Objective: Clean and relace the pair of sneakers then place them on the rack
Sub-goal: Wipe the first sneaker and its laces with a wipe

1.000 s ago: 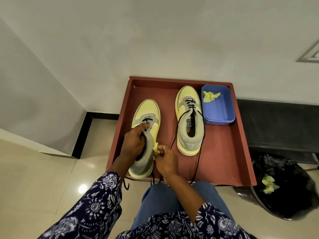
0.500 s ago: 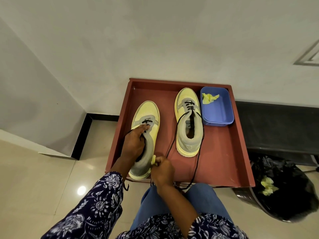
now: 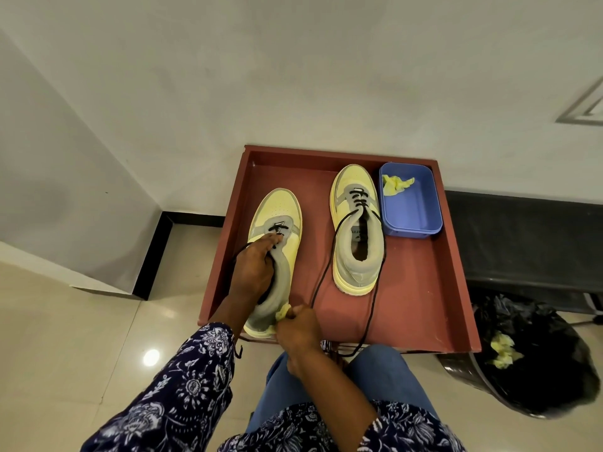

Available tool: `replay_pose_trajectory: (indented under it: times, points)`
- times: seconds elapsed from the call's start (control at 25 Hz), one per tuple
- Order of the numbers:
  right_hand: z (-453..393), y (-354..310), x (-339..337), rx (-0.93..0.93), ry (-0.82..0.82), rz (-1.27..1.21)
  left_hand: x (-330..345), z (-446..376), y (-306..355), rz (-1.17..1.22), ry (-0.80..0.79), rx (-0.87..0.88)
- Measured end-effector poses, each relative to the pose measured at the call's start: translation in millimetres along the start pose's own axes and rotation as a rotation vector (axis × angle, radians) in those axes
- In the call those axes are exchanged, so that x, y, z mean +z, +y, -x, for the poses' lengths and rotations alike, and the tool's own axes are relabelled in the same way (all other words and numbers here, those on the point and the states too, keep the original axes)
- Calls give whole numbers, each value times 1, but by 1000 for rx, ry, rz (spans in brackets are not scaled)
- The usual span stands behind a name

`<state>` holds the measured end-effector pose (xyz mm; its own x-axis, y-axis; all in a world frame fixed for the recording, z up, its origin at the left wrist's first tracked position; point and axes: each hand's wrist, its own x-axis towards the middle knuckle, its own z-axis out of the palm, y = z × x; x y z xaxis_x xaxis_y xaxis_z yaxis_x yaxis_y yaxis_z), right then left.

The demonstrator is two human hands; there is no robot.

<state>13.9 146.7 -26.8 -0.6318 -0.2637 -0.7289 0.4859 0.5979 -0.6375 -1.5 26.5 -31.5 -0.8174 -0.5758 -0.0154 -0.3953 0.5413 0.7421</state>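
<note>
Two yellow and grey sneakers lie toes-away in a red-brown tray (image 3: 434, 308). My left hand (image 3: 253, 272) grips the left sneaker (image 3: 280, 216) at its collar, fingers reaching into the opening and onto the tongue. My right hand (image 3: 298, 327) pinches a small yellow cloth (image 3: 283, 312) against that sneaker's heel. The right sneaker (image 3: 357, 223) stands alone, laced only near the toe. Its long black lace (image 3: 372, 308) trails over the tray's front edge.
A blue plastic tub (image 3: 414, 210) with a crumpled yellow cloth (image 3: 394, 184) sits at the tray's back right corner. A bin lined with a black bag (image 3: 548, 363) stands on the floor at the right, holding yellow scraps. A dark bench (image 3: 528, 243) runs behind it. White walls enclose the corner.
My right hand with the cloth has slid from the side of the left sneaker toward me, down to its heel. My left hand keeps its hold.
</note>
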Motion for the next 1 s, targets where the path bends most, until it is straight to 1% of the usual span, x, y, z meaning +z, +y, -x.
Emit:
replay_pose_trajectory:
  times: [0.12,0.2,0.36,0.52,0.6,0.76,0.92,1.0]
  points:
    - [3,-2,9,68,-25,-189,-1,0,1,9,-6,-6]
    - [7,-5,2,97,-63,-310,-2,0,2,4,-10,-3]
    - [13,-9,-27,60,-149,-576,-5,2,3,-13,-8,14]
    - [8,-8,-47,94,-172,-855,-10,6,7,62,34,-9]
    - [6,-5,-56,93,-177,-968,-10,8,10,25,48,-25]
    - [9,3,-69,65,-214,-1099,-10,6,13,-99,26,13]
    - [16,6,-80,35,-253,-1144,-7,-8,18,-218,-28,-110]
    - [18,5,-86,27,-255,-1162,-11,-14,20,-296,-47,-128]
